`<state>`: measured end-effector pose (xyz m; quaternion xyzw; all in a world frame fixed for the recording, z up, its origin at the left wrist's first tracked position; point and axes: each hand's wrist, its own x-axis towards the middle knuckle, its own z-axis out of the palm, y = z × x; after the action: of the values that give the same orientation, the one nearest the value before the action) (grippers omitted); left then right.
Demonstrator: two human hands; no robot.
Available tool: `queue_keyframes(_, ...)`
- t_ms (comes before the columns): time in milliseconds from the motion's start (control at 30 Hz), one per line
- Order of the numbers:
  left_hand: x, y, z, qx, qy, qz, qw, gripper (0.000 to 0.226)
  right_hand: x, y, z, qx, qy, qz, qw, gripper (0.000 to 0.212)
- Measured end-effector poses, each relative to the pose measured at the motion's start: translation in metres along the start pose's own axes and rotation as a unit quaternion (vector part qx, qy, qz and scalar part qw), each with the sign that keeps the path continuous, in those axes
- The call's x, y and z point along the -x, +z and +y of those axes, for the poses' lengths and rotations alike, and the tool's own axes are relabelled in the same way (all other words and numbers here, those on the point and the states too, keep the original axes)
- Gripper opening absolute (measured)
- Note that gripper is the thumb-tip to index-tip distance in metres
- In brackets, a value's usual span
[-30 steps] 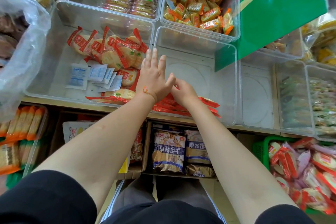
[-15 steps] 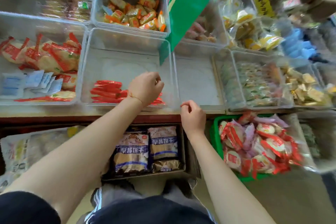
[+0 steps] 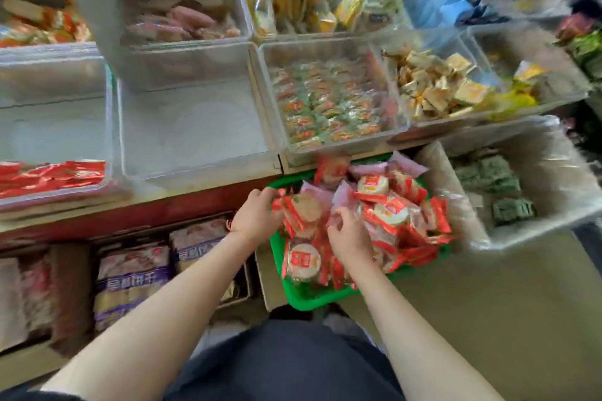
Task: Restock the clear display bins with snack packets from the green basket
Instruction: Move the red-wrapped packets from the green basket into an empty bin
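The green basket point(image 3: 309, 303) sits low, under the shelf edge, piled with round snack packets point(image 3: 303, 262) in red and pink wrappers. Both my hands are inside it. My left hand point(image 3: 255, 216) curls its fingers round red packets at the basket's left side. My right hand point(image 3: 350, 236) pinches a packet in the middle of the pile. Above on the shelf stands a clear display bin point(image 3: 195, 127) with a bare floor. Left of it, another clear bin point(image 3: 55, 81) holds a few red packets point(image 3: 52, 174) at its front. The image is motion-blurred.
On the shelf to the right are bins of green-wrapped snacks point(image 3: 329, 104) and yellow cubes point(image 3: 436, 85). A plastic-lined tub point(image 3: 537, 172) with green packets stands right of the basket. Biscuit bags point(image 3: 133, 273) fill boxes under the red shelf edge point(image 3: 163, 208).
Both hands left the clear bin with the red packets and moved down and right into the green basket, where they now hold packets. The view swung right.
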<state>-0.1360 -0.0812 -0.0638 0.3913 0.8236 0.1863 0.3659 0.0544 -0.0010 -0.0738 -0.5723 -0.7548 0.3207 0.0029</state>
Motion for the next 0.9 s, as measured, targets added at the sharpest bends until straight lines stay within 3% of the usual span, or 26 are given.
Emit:
queue_keyframes(133,0.0,0.028,0.01,-0.036,-0.039,-0.049,0.997,0.073,-0.013,-0.021,0.032,-0.011,-0.006,-0.053,0.999,0.021)
queue_keyframes(200,0.0,0.036,0.014,-0.002,-0.062,-0.05,0.997,0.075,-0.015,-0.023,0.037,-0.031,-0.013,-0.073,0.997,0.017)
queue_keyframes(333,0.001,0.045,0.023,0.166,-0.173,0.095,0.966,0.059,-0.017,-0.017,0.037,-0.039,-0.039,-0.104,0.993,0.023)
queue_keyframes(400,0.001,0.047,0.025,0.271,-0.238,0.116,0.926,0.054,-0.018,-0.012,0.032,-0.026,-0.068,-0.116,0.991,0.036)
queue_keyframes(500,0.003,0.045,0.033,0.433,-0.282,0.067,0.854,0.038,-0.022,0.001,0.022,0.026,-0.137,-0.134,0.981,0.067)
queue_keyframes(567,0.005,0.044,0.038,0.474,-0.275,0.024,0.836,0.028,-0.028,0.013,0.015,0.066,-0.179,-0.142,0.971,0.089)
queue_keyframes(633,0.007,0.042,0.04,0.471,-0.266,-0.012,0.841,0.019,-0.035,0.024,0.008,0.082,-0.201,-0.127,0.968,0.096)
queue_keyframes(800,0.011,0.028,0.038,0.431,-0.23,-0.047,0.871,0.019,-0.053,0.024,0.001,-0.031,-0.143,-0.067,0.987,0.06)
queue_keyframes(900,0.013,0.02,0.034,0.388,-0.213,0.02,0.897,0.021,-0.054,-0.011,-0.01,-0.155,-0.075,-0.112,0.979,0.037)
